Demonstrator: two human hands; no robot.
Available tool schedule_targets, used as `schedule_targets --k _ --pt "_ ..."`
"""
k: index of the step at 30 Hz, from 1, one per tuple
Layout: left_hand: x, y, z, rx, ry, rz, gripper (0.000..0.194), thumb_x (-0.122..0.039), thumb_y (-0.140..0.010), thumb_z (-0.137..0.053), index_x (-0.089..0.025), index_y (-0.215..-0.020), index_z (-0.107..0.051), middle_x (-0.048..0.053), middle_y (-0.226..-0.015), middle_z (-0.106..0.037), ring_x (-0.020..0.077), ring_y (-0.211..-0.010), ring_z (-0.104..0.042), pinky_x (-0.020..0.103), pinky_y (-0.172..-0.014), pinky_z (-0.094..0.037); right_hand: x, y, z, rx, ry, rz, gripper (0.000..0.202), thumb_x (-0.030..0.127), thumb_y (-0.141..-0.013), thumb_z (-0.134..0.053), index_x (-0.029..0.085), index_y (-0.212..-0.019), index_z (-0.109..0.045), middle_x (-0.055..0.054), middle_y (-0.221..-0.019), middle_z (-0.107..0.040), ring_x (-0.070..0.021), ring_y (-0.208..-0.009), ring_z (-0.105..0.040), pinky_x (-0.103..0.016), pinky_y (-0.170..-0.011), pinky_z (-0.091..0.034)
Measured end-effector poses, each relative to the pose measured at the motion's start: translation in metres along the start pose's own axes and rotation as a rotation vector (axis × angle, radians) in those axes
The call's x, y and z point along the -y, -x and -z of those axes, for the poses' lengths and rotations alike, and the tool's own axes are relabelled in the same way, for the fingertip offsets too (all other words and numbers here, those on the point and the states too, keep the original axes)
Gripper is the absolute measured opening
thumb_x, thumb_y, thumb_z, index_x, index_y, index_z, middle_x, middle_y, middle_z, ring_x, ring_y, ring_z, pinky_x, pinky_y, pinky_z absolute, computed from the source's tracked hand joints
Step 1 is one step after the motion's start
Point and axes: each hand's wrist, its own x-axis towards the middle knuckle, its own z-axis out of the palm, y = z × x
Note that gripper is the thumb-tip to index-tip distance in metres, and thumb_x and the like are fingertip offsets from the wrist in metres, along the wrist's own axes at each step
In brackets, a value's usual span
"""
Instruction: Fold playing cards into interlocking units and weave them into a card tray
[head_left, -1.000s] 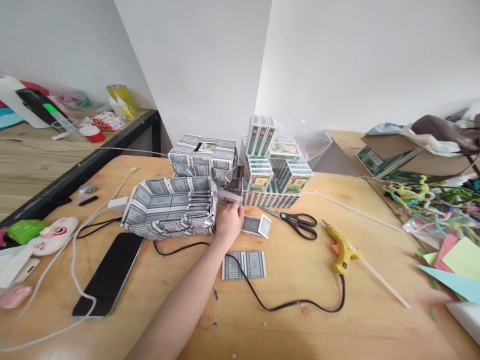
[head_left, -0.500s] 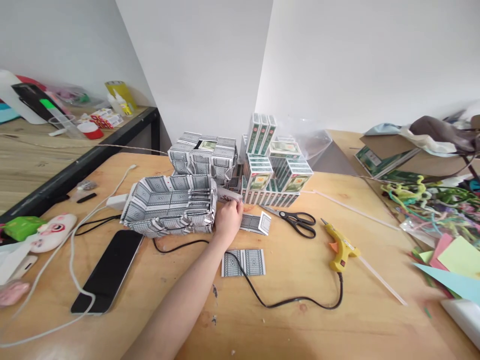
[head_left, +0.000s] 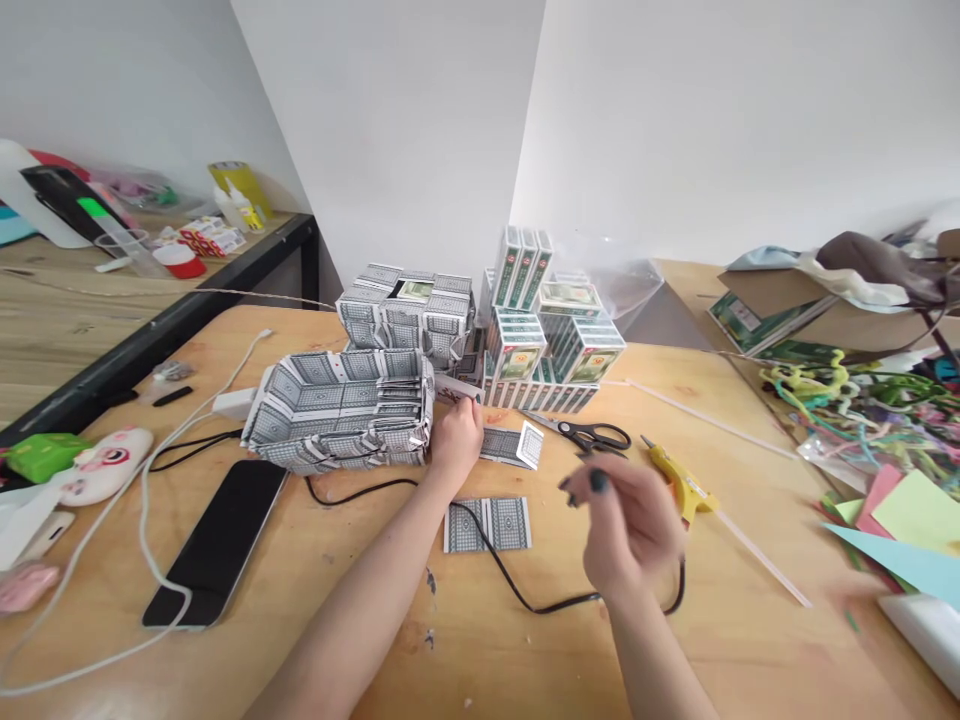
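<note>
My left hand [head_left: 456, 437] pinches a pale folded playing card [head_left: 453, 388], partly hidden by its fingers. Close on its left stands an open box woven from folded playing cards [head_left: 337, 405]. A folded card strip [head_left: 510, 444] lies just right of this hand. My right hand [head_left: 634, 525], blurred by motion, hovers over the table with loosely curled fingers, and I see nothing in them. Behind it, partly covered, is a yellow glue gun [head_left: 694, 495] with a clear glue stick. Two cards side by side [head_left: 487, 525] lie flat between my arms, the gun's black cord crossing them.
Black-handled scissors [head_left: 596, 436] lie beyond my right hand. Stacked card packs [head_left: 540, 340] and another card-built piece [head_left: 409, 310] stand at the back. A phone [head_left: 217, 540] and white cable [head_left: 146, 530] are at left; pipe cleaners [head_left: 862, 400] and coloured paper [head_left: 907, 520] at right.
My right hand has come into view from the lower right, in front of the glue gun. The left hand stays by the card box with barely any shift.
</note>
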Motion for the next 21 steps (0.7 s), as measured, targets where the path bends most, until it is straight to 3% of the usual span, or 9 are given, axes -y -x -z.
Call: schedule_targets --k 4,9,13,17,21 --pt "-0.001 0.002 0.003 0.025 0.063 -0.074 0.028 -0.028 -0.086 -0.035 -0.016 -0.08 -0.059 0.009 -0.076 -0.064 0.0185 -0.072 -0.06 0.026 -0.061 -0.04 -0.017 -0.029 -0.037 0.147 0.072 -0.13 0.018 0.026 -0.082 -0.044 0.018 -0.089 -0.059 -0.003 -0.071 -0.064 -0.0134 -0.061 -0.059 -0.026 -0.059 -0.049" --pt "-0.005 0.003 0.01 0.114 0.11 -0.204 0.019 -0.021 -0.081 -0.041 -0.016 -0.085 -0.06 0.01 -0.084 -0.065 0.0218 -0.085 -0.059 0.029 -0.071 -0.042 -0.029 -0.064 -0.083 0.494 0.509 -0.133 0.02 0.026 -0.081 -0.045 0.021 -0.087 -0.063 -0.003 -0.076 -0.068 -0.0149 -0.069 -0.062 -0.024 -0.066 -0.046" --pt "-0.006 0.001 0.01 0.191 0.068 -0.093 0.033 -0.027 -0.079 -0.046 -0.006 -0.102 -0.054 0.016 -0.082 -0.065 0.0266 -0.082 -0.061 0.032 -0.068 -0.043 -0.039 -0.078 -0.12 0.718 0.887 -0.161 0.026 0.036 -0.081 -0.05 0.015 -0.083 -0.065 -0.013 -0.081 -0.067 -0.0229 -0.078 -0.064 -0.03 -0.067 -0.046" --pt "-0.002 0.0 0.004 0.242 0.068 -0.057 0.033 -0.032 -0.079 -0.047 -0.009 -0.101 -0.056 0.015 -0.08 -0.066 0.0276 -0.082 -0.061 0.033 -0.067 -0.044 -0.045 -0.082 -0.14 0.72 0.986 -0.144 0.024 0.031 -0.081 -0.051 0.011 -0.085 -0.064 -0.017 -0.085 -0.066 -0.024 -0.079 -0.065 -0.031 -0.067 -0.046" --pt "0.0 0.001 0.001 0.226 0.097 -0.043 0.029 -0.031 -0.079 -0.046 -0.012 -0.097 -0.059 0.014 -0.081 -0.066 0.0268 -0.081 -0.062 0.032 -0.066 -0.043 -0.049 -0.083 -0.139 0.729 0.973 -0.15 0.021 0.026 -0.084 -0.047 0.014 -0.086 -0.064 -0.015 -0.085 -0.067 -0.0231 -0.08 -0.065 -0.031 -0.068 -0.046"
